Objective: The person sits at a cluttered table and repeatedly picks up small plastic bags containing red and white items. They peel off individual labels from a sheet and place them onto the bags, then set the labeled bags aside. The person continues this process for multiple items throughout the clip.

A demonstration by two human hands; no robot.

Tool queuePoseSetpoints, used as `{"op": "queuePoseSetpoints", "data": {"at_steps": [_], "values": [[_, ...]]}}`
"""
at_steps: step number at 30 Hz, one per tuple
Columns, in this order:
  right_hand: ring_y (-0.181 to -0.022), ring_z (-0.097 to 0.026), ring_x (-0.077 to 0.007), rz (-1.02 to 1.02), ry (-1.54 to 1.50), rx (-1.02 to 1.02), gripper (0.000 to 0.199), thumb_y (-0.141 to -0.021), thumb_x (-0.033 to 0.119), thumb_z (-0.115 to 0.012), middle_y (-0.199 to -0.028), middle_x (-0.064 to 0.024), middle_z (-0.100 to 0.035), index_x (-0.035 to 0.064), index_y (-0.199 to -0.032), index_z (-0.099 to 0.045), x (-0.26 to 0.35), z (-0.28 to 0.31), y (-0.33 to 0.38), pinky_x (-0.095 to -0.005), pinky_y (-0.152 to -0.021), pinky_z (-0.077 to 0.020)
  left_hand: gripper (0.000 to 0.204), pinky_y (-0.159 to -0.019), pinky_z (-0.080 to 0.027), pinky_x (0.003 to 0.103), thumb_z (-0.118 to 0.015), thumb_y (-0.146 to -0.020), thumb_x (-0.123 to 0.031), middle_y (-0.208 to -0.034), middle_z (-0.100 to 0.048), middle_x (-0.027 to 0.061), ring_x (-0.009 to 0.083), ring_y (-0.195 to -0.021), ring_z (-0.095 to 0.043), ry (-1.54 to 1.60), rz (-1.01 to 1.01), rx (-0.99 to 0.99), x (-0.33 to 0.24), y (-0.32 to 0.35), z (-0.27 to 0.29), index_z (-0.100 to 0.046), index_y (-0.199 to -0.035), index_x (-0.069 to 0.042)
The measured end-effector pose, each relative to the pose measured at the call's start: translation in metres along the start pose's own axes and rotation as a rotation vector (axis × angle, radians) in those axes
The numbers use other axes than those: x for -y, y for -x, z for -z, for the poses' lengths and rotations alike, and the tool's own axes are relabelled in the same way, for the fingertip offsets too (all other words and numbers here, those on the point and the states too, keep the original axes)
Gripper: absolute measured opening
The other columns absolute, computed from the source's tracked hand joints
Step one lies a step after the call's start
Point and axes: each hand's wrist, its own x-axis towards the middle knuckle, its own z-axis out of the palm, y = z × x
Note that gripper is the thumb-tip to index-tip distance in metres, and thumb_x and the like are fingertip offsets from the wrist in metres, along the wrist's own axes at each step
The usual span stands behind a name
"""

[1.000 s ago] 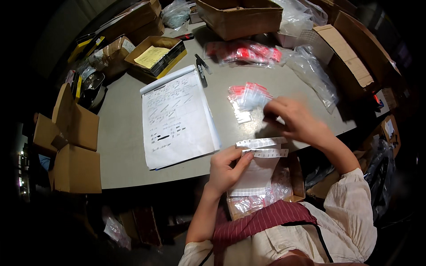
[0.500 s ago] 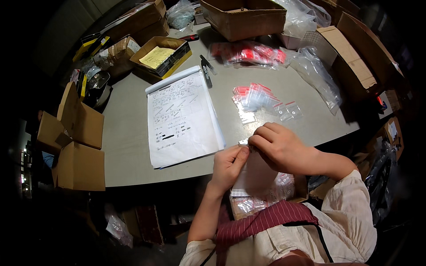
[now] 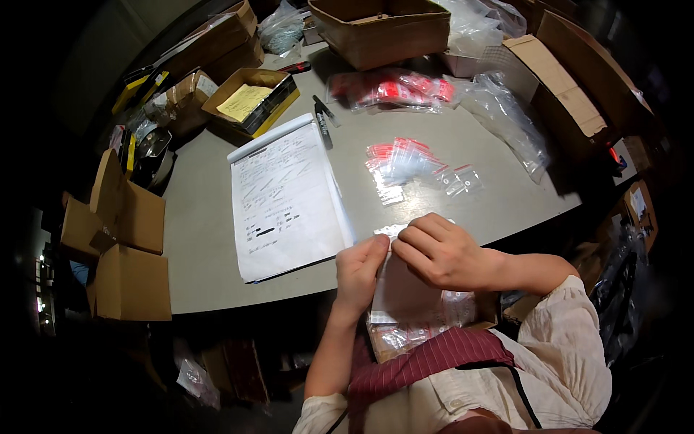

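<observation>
A white sheet point(image 3: 406, 291) that appears to carry rows of small round stickers is held up at the table's near edge. My left hand point(image 3: 358, 273) pinches its left side near the top, thumb uppermost. Beside it, my right hand point(image 3: 444, 253) has its fingers curled down on the upper part of the sheet; its fingertips are partly hidden. Below the sheet, a carton on my lap holds small clear bags point(image 3: 405, 337) with round labels. Beyond my hands, a fanned pile of red-edged zip bags point(image 3: 405, 163) lies on the table, with labelled bags point(image 3: 460, 180) at its right.
A written notepad point(image 3: 285, 202) lies left of the zip bags, with markers point(image 3: 322, 123) at its top. Open cartons point(image 3: 134, 275) stand at the left edge. Packs of red-edged bags point(image 3: 394, 88), a large carton point(image 3: 383, 36) and clear plastic point(image 3: 510, 123) lie at the back and right.
Both hands have shifted slightly left with the sheet, and the right hand is now lower over its top. The whole view has moved a little.
</observation>
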Motion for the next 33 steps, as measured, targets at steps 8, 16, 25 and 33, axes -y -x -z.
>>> {"op": "queuePoseSetpoints", "data": {"at_steps": [8, 16, 25, 33], "values": [[-0.078, -0.062, -0.0171, -0.698, -0.57, 0.109, 0.015, -0.087, 0.01, -0.067, -0.085, -0.0081, -0.064, -0.0002, -0.097, -0.064, -0.099, 0.064, 0.026, -0.0335, -0.07, -0.0498, 0.04, -0.055, -0.029, 0.026, -0.06, -0.106, -0.018, -0.066, -0.045, -0.0067, 0.004, -0.063, -0.037, -0.027, -0.049, -0.021, 0.01, 0.0, 0.002, -0.054, -0.072, 0.001], [-0.07, -0.06, -0.0241, -0.845, -0.433, 0.528, 0.022, -0.085, 0.016, -0.069, -0.078, -0.0166, -0.065, -0.004, -0.093, -0.066, -0.166, 0.059, 0.068, -0.0391, -0.068, -0.0484, 0.034, -0.055, -0.031, 0.026, -0.061, -0.104, -0.014, -0.066, -0.047, -0.0053, 0.0039, -0.063, -0.039, -0.049, -0.124, -0.017, 0.01, -0.002, 0.0, -0.058, -0.076, 0.004], [-0.083, -0.064, -0.0417, -0.713, 0.14, 0.434, 0.026, -0.088, 0.014, -0.074, -0.092, -0.0207, -0.068, -0.0023, -0.103, -0.06, -0.15, 0.051, 0.058, -0.0463, -0.075, -0.0512, 0.032, -0.056, -0.032, 0.026, -0.062, -0.104, -0.013, -0.067, -0.049, -0.0056, 0.0041, -0.064, -0.04, -0.009, -0.112, -0.014, 0.013, -0.001, 0.003, -0.06, -0.077, 0.005], [-0.086, -0.065, -0.0402, -0.576, -0.249, 0.427, 0.022, -0.087, 0.005, -0.069, -0.097, -0.0203, -0.068, -0.0002, -0.105, -0.058, -0.131, 0.032, 0.036, -0.0454, -0.075, -0.0521, 0.024, -0.063, -0.042, 0.025, -0.064, -0.102, -0.011, -0.074, -0.06, -0.0025, 0.0057, -0.071, -0.051, -0.017, -0.149, -0.02, 0.013, 0.0, 0.004, -0.069, -0.087, 0.008]]}}
